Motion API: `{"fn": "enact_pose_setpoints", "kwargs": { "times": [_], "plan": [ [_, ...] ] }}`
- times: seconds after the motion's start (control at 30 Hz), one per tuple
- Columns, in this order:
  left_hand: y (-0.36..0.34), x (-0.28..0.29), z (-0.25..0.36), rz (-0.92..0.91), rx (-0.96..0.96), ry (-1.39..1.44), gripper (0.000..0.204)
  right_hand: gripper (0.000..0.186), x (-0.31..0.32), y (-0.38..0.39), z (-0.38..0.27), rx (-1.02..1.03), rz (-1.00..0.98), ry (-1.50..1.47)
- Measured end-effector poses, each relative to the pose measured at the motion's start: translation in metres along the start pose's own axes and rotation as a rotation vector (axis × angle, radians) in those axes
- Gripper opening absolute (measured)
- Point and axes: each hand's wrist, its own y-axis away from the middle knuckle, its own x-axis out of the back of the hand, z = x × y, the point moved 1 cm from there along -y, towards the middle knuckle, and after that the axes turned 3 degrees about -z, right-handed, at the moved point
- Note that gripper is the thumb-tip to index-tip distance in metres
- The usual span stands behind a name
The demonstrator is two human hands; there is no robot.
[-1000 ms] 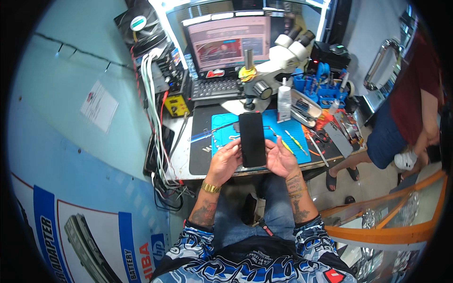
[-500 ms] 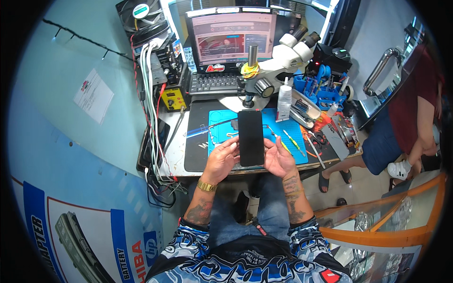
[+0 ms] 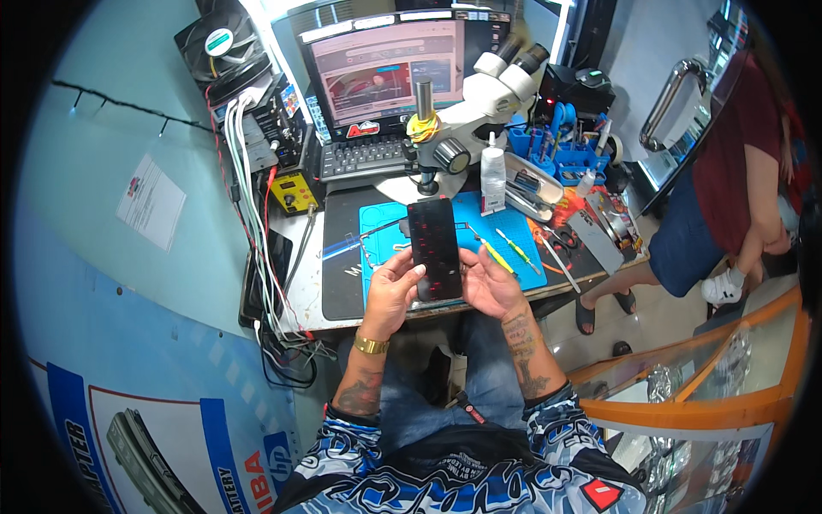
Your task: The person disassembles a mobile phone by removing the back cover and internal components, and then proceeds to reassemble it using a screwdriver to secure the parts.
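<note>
A black smartphone point(image 3: 435, 248) is upright between my hands above the blue repair mat, its dark glass face flecked with reddish marks or reflections. My left hand point(image 3: 392, 291) grips its left edge, thumb on the front and the other fingers partly behind. At the right edge, my right hand point(image 3: 495, 284) supports it with curled fingers, thumb raised off the glass; those fingertips are partly hidden. Just beyond my right thumb lies a yellow-green pen-like tool point(image 3: 498, 256), with a second slim tool point(image 3: 515, 246) beside it.
Behind the blue mat point(image 3: 390, 214) stand a microscope point(image 3: 467, 128), a white squeeze bottle point(image 3: 493, 176), a keyboard point(image 3: 364, 160) and a monitor point(image 3: 385, 73). Cables point(image 3: 244, 188) hang at the left. Scissors point(image 3: 565, 236) and a blue tool holder point(image 3: 578, 163) are at right, near another person point(image 3: 711, 206).
The view has shifted, so the bench sits slightly farther left and higher in the picture. Reddish flecks now show on the smartphone's face, which was plain black. My left thumb lies farther onto the front.
</note>
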Motion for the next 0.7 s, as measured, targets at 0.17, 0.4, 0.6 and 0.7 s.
{"fn": "enact_pose_setpoints", "kwargs": {
  "times": [0.17, 0.4, 0.6, 0.7],
  "plan": [
    [0.002, 0.005, 0.004, -0.009, 0.022, 0.123, 0.033, 0.043, -0.037, 0.012, 0.005, 0.189, 0.249, 0.577],
    [-0.004, 0.024, 0.003, -0.089, 0.064, 0.170, 0.026, 0.015, -0.098, -0.005, 0.001, 0.653, 0.525, 1.302],
    [-0.005, 0.023, 0.002, -0.135, 0.072, 0.173, 0.024, 0.015, -0.093, -0.018, 0.004, 0.645, 0.566, 1.256],
    [-0.007, 0.020, 0.002, -0.151, 0.078, 0.187, 0.023, 0.017, -0.096, -0.013, 0.005, 0.584, 0.583, 1.135]
  ]
}}
